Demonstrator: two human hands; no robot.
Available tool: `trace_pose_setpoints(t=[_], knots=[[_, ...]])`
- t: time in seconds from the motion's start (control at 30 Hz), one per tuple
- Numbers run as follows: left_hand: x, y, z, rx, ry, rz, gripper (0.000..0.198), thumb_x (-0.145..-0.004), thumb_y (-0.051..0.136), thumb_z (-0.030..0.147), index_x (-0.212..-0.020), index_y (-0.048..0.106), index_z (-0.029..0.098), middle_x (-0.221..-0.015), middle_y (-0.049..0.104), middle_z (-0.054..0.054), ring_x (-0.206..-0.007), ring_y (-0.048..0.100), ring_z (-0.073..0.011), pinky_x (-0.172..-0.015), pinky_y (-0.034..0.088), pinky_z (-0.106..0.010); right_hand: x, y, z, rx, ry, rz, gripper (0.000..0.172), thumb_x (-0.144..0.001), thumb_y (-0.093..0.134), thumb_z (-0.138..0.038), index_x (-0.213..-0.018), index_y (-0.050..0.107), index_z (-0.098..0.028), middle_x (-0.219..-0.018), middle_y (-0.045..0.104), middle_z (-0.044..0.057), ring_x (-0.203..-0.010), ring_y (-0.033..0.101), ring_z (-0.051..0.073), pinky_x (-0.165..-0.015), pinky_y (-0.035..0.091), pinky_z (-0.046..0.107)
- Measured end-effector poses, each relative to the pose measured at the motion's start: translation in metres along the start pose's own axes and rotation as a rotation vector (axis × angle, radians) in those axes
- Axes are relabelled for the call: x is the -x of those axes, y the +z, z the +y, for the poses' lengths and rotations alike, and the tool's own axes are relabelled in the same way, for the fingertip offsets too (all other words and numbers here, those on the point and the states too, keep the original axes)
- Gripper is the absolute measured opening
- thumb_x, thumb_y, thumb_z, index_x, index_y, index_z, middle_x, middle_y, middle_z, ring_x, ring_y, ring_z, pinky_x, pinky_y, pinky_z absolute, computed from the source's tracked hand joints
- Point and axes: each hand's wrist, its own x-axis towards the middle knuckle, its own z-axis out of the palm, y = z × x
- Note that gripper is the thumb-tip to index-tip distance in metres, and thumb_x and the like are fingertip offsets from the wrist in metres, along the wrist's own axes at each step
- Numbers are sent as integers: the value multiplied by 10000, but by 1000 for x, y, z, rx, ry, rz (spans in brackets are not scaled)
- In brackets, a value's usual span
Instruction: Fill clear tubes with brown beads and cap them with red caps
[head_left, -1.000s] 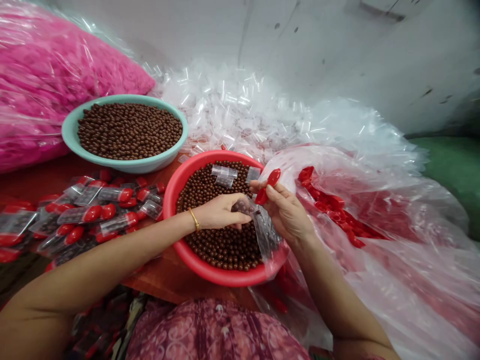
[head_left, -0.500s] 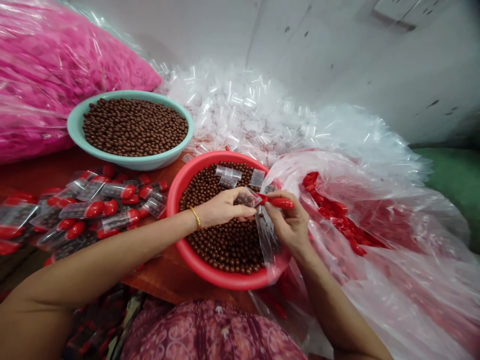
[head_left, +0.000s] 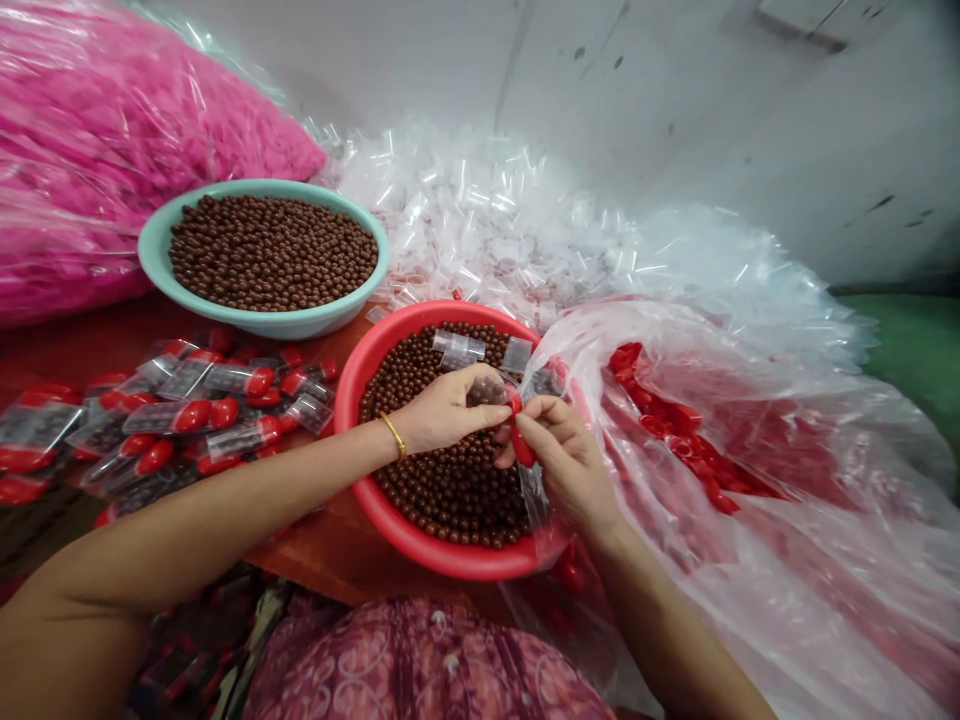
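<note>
My left hand (head_left: 444, 412), with a gold bangle at the wrist, is closed around a clear plastic tube (head_left: 489, 388) that has brown balls inside. My right hand (head_left: 568, 452) pinches a shiny red cap (head_left: 523, 448) against the tube's right end; whether the cap is seated cannot be seen. Both hands are over a red basin (head_left: 409, 542) of round brown balls (head_left: 450, 495). Several empty clear tubes (head_left: 459, 346) lie on the balls at the basin's far side. Thin clear plastic film hangs over the basin's right rim, below my right hand.
Capped, filled tubes (head_left: 176, 415) lie heaped at left. Behind them stands a pale green basin (head_left: 154, 270) of brown balls, beside a bag of pink pieces (head_left: 150, 130). Clear tubes (head_left: 495, 220) are piled against the wall. An open plastic bag (head_left: 750, 560) at right holds red caps (head_left: 675, 435).
The red cap has turned from lying sideways to pointing downward at the tube's end. My right hand has shifted slightly left, closer to my left fingers, which stay on the tube.
</note>
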Motion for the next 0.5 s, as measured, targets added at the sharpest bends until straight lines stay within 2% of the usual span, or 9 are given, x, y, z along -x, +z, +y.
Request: trace_pose_setpoints(t=[0.1,0.2,0.27,0.4,0.5], knots=[[-1,-1,-2,123,-38,-2,123,-739,626,172,-809,532,136,-687,568,39,-647,542,-73,-668,436,-231,-3,0,-2,57,21,45,232,-804,620,-368,-866,453,-220,-680,640,-56,-490,587,79,-532,500,224],[-2,-4,-3,241,-103,-22,194,-715,658,215,-806,504,142,-671,580,39,-603,574,-71,-616,472,-226,-7,-7,-6,126,-58,137,345,-783,641,-380,-1045,469,-236,-696,649,-53,-549,599,91,-593,519,245],[-3,-5,-2,257,-126,-82,227,-688,680,224,-790,493,145,-628,576,46,-549,577,-72,-569,483,-222,-10,-11,-11,222,-131,200,409,-790,631,-377,-1147,489,-237,-726,649,-39,-595,601,98,-627,520,259],[-2,-5,2,253,-144,-173,231,-665,688,220,-772,499,142,-588,577,50,-497,568,-65,-523,486,-204,-16,-13,-21,425,-218,211,319,-850,549,-384,-1120,608,-226,-754,607,-13,-565,556,93,-585,503,265],[-1,-5,3,252,-191,-198,215,-697,654,252,-784,489,146,-552,590,37,-475,574,-82,-493,476,-206,-18,-9,-24,466,-225,169,322,-861,521,-400,-1108,634,-229,-713,562,-15,-518,501,86,-525,483,252]])
